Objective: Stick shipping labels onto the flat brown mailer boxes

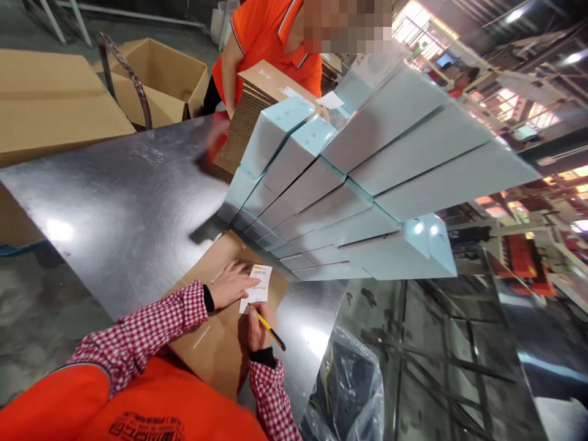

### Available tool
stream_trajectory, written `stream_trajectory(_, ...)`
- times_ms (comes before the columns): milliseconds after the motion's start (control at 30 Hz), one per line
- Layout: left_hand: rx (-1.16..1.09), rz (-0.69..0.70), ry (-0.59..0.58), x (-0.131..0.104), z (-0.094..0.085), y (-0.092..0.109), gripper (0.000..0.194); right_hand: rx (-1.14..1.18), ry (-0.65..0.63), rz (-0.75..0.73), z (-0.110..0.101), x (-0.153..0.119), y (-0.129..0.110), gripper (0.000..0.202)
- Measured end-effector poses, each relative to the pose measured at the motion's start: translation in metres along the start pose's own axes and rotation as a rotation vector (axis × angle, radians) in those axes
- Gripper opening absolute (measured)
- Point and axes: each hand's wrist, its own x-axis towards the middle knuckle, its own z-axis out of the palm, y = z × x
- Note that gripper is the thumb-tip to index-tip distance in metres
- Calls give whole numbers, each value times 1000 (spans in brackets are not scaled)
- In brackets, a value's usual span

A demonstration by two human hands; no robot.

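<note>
"On the metal table [151, 184], where's the white printed slip [261, 278]?"
"Flat on the brown cardboard [225, 361], near the stacked boxes [294, 214]."
"What's touching it?"
"Left hand [232, 285], spread over its edge; right hand [261, 324] grips a yellow-black pen [272, 333] at its near end."

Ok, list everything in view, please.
Metal table: one, grey, centre
Cardboard sheet: one, brown, on table
Slip: one, white, on sheet
Pen: one, yellow and black, over sheet
Boxes: many, pale blue, on table
Cardboard stack: one, brown, beside boxes
Cartons: two, brown, upper left
Bar: one, dark, beside cartons
Plastic bag: one, clear, lower middle
Co-worker: one, orange shirt, across table
Background equipment: uncounted, blurred, right
Top: one, orange, bottom left
Sleeves: two, red-checked, bottom
Left hand: one, bare, touching slip
Right hand: one, bare, gripping pen
</note>
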Motion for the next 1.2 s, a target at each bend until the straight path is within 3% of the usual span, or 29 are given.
stream_trajectory(1200, -9, 7, -8, 0, -1, 0, 43, 6, -13, 85, 1, -1, 10, 25)
